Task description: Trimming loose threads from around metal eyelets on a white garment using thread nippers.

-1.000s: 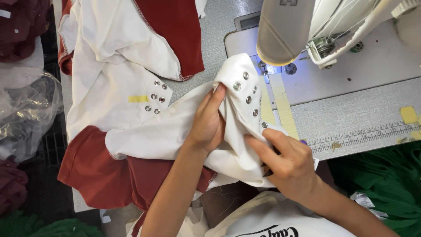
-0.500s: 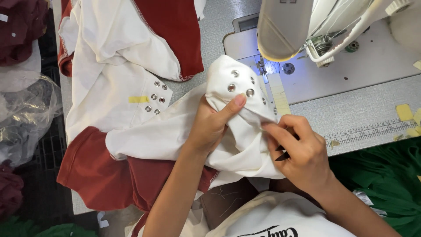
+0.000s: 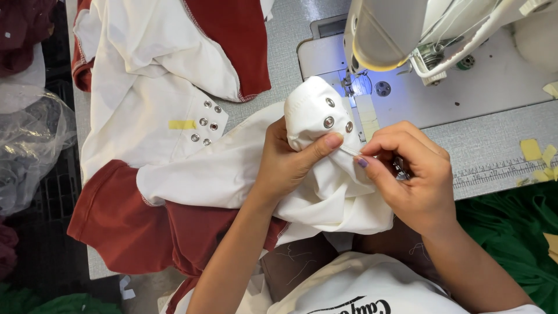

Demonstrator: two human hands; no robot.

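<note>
The left hand is clenched on a bunched fold of the white garment piece, its thumb pressed flat across the cloth just under a row of three metal eyelets. The fold bulges up at about twelve o'clock from that hand, and the rest of the piece trails off toward eight o'clock over the grey table.

Far left, at nine o'clock, lies a crumpled clear plastic bag. Next to it a stack of white and dark red garments spreads across the table, bearing a yellow tape mark and its own cluster of eyelets.

At three o'clock from the fold, the right hand pinches the cloth's edge between thumb and forefinger, touching the left thumb's tip. Whether it also holds a small tool I cannot tell. The sewing machine stands at one o'clock, lit blue at the needle. Yellow tape scraps lie far right beside a ruler strip.
</note>
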